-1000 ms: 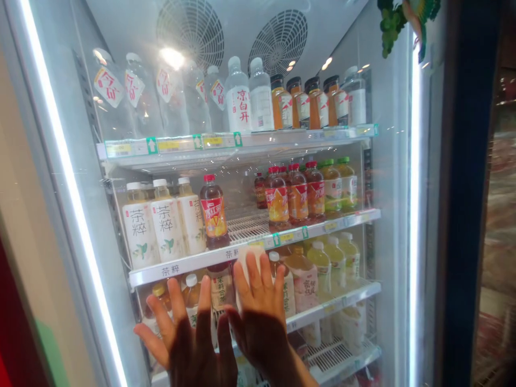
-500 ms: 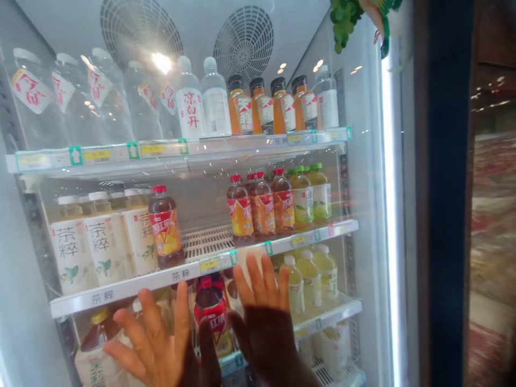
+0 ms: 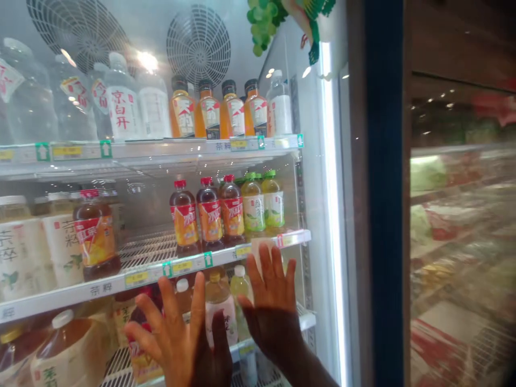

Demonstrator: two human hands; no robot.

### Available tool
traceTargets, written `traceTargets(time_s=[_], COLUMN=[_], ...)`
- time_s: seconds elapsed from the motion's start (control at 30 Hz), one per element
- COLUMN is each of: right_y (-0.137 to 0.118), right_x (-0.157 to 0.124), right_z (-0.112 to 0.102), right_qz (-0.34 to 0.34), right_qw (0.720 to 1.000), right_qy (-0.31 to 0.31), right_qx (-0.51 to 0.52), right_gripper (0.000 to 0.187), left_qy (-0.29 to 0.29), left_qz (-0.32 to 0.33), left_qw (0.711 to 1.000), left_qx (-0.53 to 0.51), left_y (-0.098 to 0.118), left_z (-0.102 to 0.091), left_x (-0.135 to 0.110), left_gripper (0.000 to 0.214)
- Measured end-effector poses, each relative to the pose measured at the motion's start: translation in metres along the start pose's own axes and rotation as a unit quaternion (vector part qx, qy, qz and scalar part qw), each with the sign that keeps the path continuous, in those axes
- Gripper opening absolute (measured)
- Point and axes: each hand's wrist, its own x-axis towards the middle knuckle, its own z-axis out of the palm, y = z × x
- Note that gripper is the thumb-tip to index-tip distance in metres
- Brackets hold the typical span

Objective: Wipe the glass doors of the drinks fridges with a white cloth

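My left hand (image 3: 177,333) is raised with its fingers spread and nothing in it, in front of the lower shelves of a lit drinks fridge. Beside it, my right hand (image 3: 270,295) is also open, fingers up, below the middle shelf's front edge (image 3: 226,255). Glare suggests a glass door between the hands and the bottles; whether the palms touch it I cannot tell. Nearest above them stand red-capped iced tea bottles (image 3: 212,215) and green-capped tea bottles (image 3: 253,207). Behind the fingers, a pink-labelled bottle (image 3: 220,312) and a red-labelled bottle (image 3: 143,349) are partly hidden.
Clear water bottles (image 3: 123,102) and black-capped orange drinks (image 3: 231,110) line the top shelf. One red-capped bottle (image 3: 97,236) stands left of a gap on the middle shelf. A dark door frame (image 3: 382,193) borders the right, with blurred store shelves (image 3: 455,242) beyond.
The view has swung right, so the fridge contents have shifted left and more of the store shelves shows. Both hands remain open and now sit farther right along the shelves.
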Motion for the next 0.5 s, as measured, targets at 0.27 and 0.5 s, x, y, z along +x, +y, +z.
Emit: traceTargets(time_s=[0.27, 0.5], right_y=[0.047, 0.103], right_x=[-0.027, -0.018], right_z=[-0.011, -0.014], right_qz=[0.012, 0.057], right_qw=[1.000, 0.998], right_qy=[0.001, 0.017], right_qx=[0.005, -0.008], right_gripper=[0.070, 0.067], left_qy=[-0.015, -0.006], left_qz=[0.030, 0.044], left_qw=[0.999, 0.999], left_qx=[-0.007, -0.014], left_y=[0.053, 0.075], left_z=[0.029, 0.044], left_x=[-0.007, -0.004], left_gripper=[0.082, 0.086])
